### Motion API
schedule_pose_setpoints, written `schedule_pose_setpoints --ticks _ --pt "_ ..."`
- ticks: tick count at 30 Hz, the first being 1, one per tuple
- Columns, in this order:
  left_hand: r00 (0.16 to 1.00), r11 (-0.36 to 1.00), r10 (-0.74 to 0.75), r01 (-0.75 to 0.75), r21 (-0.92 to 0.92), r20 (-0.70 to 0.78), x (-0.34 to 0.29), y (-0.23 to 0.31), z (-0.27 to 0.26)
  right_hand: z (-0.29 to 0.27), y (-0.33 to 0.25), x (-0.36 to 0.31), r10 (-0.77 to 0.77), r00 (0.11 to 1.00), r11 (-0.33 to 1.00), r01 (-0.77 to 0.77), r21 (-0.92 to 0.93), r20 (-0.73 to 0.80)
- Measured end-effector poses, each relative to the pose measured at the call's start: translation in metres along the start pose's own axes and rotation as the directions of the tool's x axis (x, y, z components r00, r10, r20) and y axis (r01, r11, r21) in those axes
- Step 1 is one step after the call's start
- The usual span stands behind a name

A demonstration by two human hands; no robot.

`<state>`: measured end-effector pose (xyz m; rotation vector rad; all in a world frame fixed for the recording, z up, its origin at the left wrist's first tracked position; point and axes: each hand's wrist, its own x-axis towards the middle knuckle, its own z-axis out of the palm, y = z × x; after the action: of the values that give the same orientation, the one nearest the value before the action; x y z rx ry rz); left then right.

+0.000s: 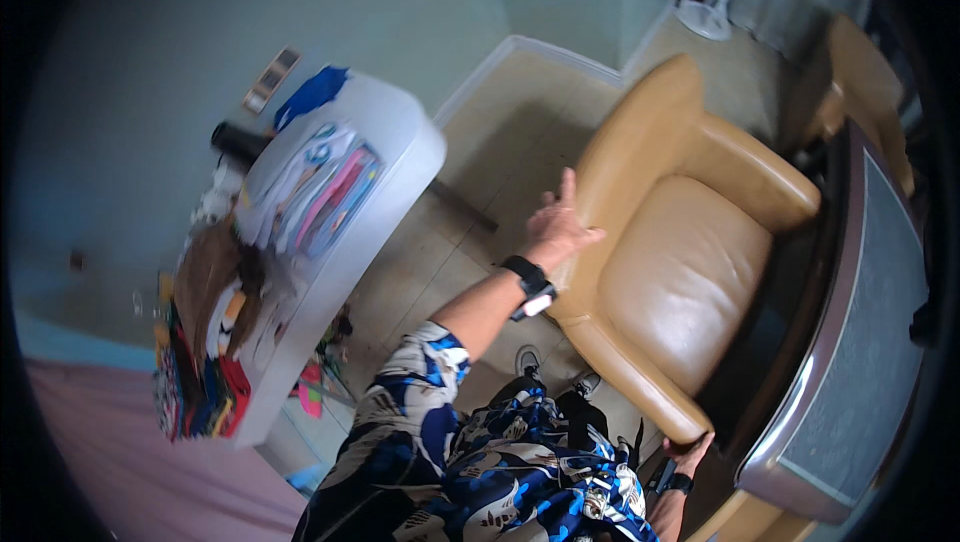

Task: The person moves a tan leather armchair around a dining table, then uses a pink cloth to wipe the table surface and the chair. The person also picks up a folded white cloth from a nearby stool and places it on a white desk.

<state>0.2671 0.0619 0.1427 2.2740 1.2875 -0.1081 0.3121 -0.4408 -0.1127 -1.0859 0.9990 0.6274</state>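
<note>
A tan leather armchair [680,272] stands before me, its backrest to the left and its seat facing a dark-topped table [860,332]. At the outer side of the backrest is my left hand [562,230], fingers spread, with a black band on the wrist; whether the palm presses on the leather I cannot tell. Down at the front end of the near armrest, my right hand [690,452] curls its fingers around the rounded tip. A black band circles that wrist too. The chair's underside is hidden.
On the left, a white table [360,292] bears folded clothes [335,197] in piles. Another tan chair [865,92] stands by the far side of the dark table. A white stand [705,17] is at the back wall. Pink cloth [150,452] hangs at lower left.
</note>
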Motion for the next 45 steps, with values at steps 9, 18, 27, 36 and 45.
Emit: schedule_pose_setpoints --ticks 9,18,27,36,45 --pt "0.999 0.975 -0.002 -0.009 -0.222 -0.051 0.009 -0.010 0.021 -0.011 -0.020 0.044 -0.044 0.998 0.992 0.038 -0.119 -0.049" --pt "0.985 0.984 -0.023 -0.008 -0.179 -0.173 0.009 -0.007 0.023 -0.026 -0.024 0.064 -0.091 0.981 0.940 0.141 -0.309 0.172" --pt "0.981 0.990 -0.102 0.084 -0.114 -0.163 -0.006 -0.027 0.020 -0.014 -0.008 0.024 -0.062 0.991 0.967 0.090 -0.240 0.122" --pt "0.949 0.924 -0.049 -0.074 -0.375 -0.310 -0.018 -0.081 0.041 -0.010 -0.004 0.007 0.066 0.987 0.992 -0.049 -0.115 0.146" --pt "0.946 0.975 -0.113 0.047 -0.215 -0.305 -0.035 -0.066 0.032 0.014 -0.015 -0.034 0.053 0.980 0.992 -0.074 -0.107 -0.192"
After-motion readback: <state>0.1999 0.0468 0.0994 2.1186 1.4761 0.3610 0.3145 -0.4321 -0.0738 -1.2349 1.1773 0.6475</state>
